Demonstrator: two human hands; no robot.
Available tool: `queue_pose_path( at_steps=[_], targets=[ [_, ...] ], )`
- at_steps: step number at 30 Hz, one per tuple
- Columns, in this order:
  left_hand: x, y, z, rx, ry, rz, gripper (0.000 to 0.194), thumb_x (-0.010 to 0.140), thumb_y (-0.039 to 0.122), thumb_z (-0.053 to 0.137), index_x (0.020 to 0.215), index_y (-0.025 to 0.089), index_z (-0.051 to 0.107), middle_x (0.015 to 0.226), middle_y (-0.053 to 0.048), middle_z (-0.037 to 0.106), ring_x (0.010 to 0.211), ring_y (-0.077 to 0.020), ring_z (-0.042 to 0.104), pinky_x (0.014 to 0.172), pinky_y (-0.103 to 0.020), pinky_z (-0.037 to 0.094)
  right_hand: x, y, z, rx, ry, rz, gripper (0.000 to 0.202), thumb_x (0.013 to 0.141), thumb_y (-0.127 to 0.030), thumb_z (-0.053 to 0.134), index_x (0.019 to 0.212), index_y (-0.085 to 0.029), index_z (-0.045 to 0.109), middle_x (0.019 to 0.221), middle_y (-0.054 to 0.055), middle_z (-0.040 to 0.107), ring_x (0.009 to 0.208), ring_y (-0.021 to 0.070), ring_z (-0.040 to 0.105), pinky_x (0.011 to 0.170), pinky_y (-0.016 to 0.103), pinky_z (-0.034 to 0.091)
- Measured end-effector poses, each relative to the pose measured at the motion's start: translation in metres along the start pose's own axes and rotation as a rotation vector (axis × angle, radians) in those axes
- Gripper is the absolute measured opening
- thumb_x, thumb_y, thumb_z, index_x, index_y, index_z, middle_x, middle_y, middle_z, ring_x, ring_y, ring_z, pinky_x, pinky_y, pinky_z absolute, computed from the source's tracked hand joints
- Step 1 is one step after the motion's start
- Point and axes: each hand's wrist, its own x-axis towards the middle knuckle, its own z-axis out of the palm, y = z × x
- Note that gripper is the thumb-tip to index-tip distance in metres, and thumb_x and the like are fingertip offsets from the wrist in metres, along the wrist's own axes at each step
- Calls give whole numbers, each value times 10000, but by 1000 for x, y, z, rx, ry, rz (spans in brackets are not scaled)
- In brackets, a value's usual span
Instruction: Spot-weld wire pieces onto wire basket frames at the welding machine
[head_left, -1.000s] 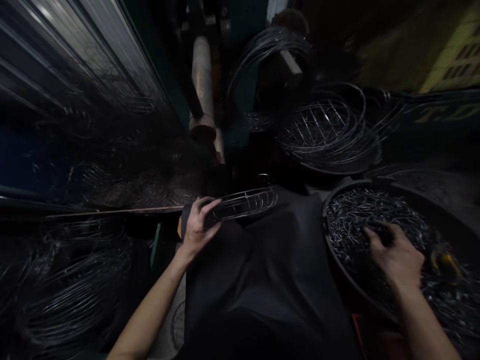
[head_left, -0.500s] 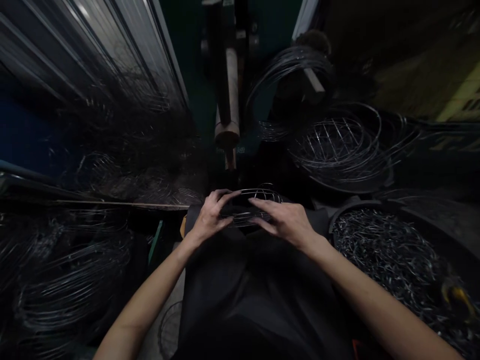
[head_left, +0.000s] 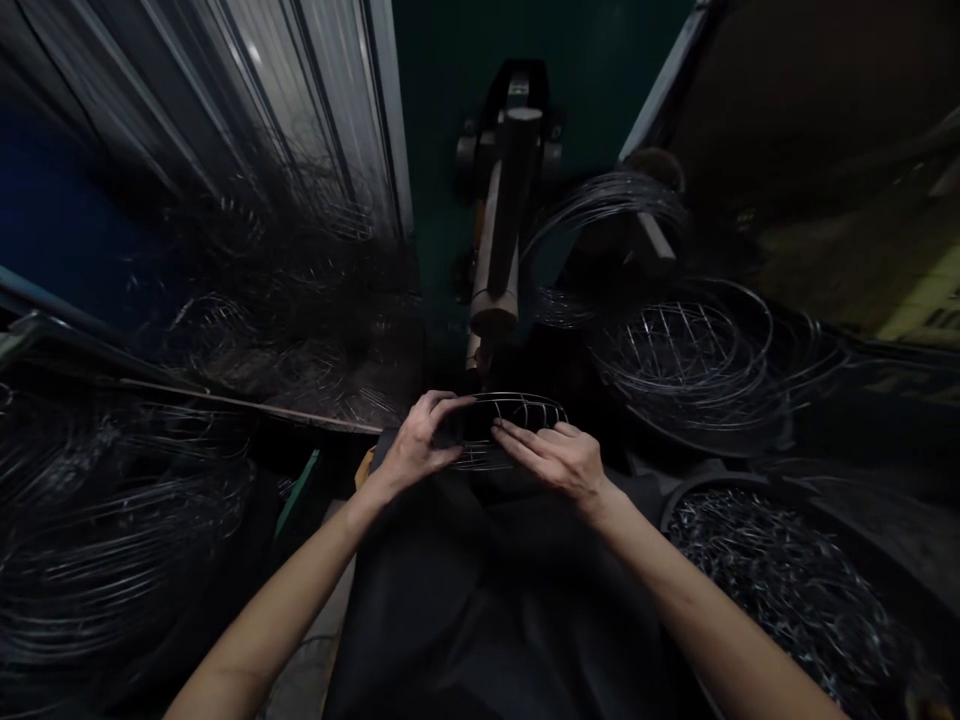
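A round wire frame (head_left: pixel 523 399), with a top ring, lower rings and short cross wires, sits low in front of my body. My left hand (head_left: pixel 416 440) wraps its left side, fingertips on the upper ring and thumb by the lower rings. At its near right side, my right hand (head_left: pixel 559 458) has its fingers pressed together and pointing inward; any small piece between them is too dim to make out. Just beyond the frame, the machine's thick cylindrical arm (head_left: pixel 498 240) comes down, ending in a narrow tip (head_left: pixel 484 360).
To the right stand a tub (head_left: pixel 671 500) of short bent wire pieces and a tray (head_left: pixel 720 445) of wire rings. A wire coil (head_left: pixel 607 195) hangs behind. Wire bundles (head_left: pixel 97 570) fill the left, beside a thin board edge (head_left: pixel 255 405). Dark cloth (head_left: pixel 487 600) covers my lap.
My right hand's fingers have gone from spread to pressed together at the frame. My left hand keeps its hold. The view has tilted up, so the surroundings appear lower.
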Motion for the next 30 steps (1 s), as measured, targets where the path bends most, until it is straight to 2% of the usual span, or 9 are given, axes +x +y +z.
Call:
queue_pose_path(
  at_steps=[6,10,18,30],
  targets=[
    [-1,0,1,59,63,-17,625,706,109,643,1280,283,468,1174,-60,483,1123,-239,501,987,-434,436,12,1,-2,-76,17,-65,262,869,-111,540,1074,-196,678,1183,-2,634,582,55,482,558,264,355],
    [0,-1,4,147,74,14,628,717,125,661,1295,272,463,1164,-76,480,1093,-248,503,954,-442,448,12,1,1,-97,50,-77,253,869,-108,532,1073,-150,675,1178,28,635,587,62,491,551,271,349],
    [1,-15,14,163,144,52,595,758,169,657,1308,279,460,1184,-80,489,1105,-238,500,946,-422,446,6,0,13,-122,61,-59,373,876,-122,514,1237,-181,587,1201,55,617,582,66,505,565,277,343],
    [10,-22,12,194,182,140,554,766,175,653,1289,276,501,1170,-80,504,1075,-221,503,922,-388,449,13,11,11,-103,45,-117,326,861,-87,523,1149,-181,644,1188,36,626,585,72,508,555,277,347]
  ],
)
